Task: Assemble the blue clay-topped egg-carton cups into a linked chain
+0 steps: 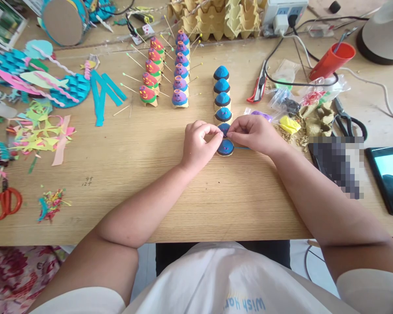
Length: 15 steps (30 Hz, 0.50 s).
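A row of egg-carton cups topped with blue clay and dark rims runs down the middle of the table. My left hand (200, 141) and my right hand (257, 134) meet over the second-nearest blue cup (224, 127), one on each side. Thumb and forefinger are pinched together on both hands, their tips touching or almost touching its front. Anything small between the fingertips is hidden. Just below my fingers sits the nearest blue cup (225, 148), which has small pinkish eyes. Another blue cup (223, 114) behind also has eyes; the farther ones show plain blue tops.
Red-and-green cups (147, 93) and purple cups (180, 98) with pin-like feelers stand back left. A red utility knife (259, 83), black scissors (349, 124), carton scraps (317, 120) and a phone (387, 179) lie right. Paper scraps (39, 131) and orange-handled scissors (5, 203) lie left.
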Each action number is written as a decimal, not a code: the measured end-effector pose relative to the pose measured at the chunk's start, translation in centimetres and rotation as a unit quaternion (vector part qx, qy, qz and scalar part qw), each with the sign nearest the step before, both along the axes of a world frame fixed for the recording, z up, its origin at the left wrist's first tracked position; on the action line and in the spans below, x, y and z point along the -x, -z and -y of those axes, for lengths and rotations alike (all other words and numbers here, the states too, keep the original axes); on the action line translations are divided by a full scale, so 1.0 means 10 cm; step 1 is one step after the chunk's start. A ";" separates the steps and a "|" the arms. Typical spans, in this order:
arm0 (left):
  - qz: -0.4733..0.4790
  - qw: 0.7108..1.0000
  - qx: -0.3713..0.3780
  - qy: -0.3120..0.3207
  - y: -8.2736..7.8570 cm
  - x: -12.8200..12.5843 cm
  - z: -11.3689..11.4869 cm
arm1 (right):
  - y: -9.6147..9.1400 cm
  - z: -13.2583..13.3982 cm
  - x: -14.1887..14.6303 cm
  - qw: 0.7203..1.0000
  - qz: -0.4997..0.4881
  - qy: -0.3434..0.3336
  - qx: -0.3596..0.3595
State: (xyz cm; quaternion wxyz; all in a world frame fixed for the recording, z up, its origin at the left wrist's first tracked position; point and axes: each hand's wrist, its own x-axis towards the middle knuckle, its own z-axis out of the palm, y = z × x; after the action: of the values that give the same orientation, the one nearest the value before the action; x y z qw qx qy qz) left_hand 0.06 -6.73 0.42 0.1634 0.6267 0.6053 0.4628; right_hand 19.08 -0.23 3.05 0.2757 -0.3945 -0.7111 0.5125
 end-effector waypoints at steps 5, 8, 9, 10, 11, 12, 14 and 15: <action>-0.003 1.000 0.005 -0.002 -0.02 0.00 0.00 | 0.00 0.00 0.01 1.000 -0.012 0.002 -0.019; -0.009 1.000 0.018 -0.004 -0.04 -0.01 0.01 | 0.00 0.01 0.01 0.999 -0.009 -0.011 -0.030; -0.011 1.000 0.021 -0.004 -0.05 -0.01 0.02 | 0.01 0.01 0.01 0.999 -0.007 -0.013 -0.033; -0.012 1.000 0.023 -0.004 -0.05 -0.01 0.02 | 0.01 0.01 0.01 0.999 -0.004 -0.013 -0.035; -0.012 1.000 0.023 -0.004 -0.06 -0.01 0.02 | 0.01 0.01 0.01 0.999 -0.002 -0.013 -0.036; -0.012 1.000 0.022 -0.005 -0.06 -0.01 0.02 | 0.01 0.00 0.01 0.999 0.001 -0.013 -0.036; -0.013 1.000 0.020 -0.007 -0.05 -0.01 0.02 | 0.01 0.00 0.01 0.999 0.002 -0.014 -0.035; -0.014 1.000 0.019 -0.007 -0.05 -0.01 0.01 | 0.01 0.00 0.01 0.999 0.001 -0.014 -0.034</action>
State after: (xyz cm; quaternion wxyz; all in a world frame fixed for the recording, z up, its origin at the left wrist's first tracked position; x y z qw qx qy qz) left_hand 0.19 -6.87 0.92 0.1638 0.6254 0.6207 0.4436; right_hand 19.00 -0.22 2.93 0.2809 -0.3755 -0.7339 0.4914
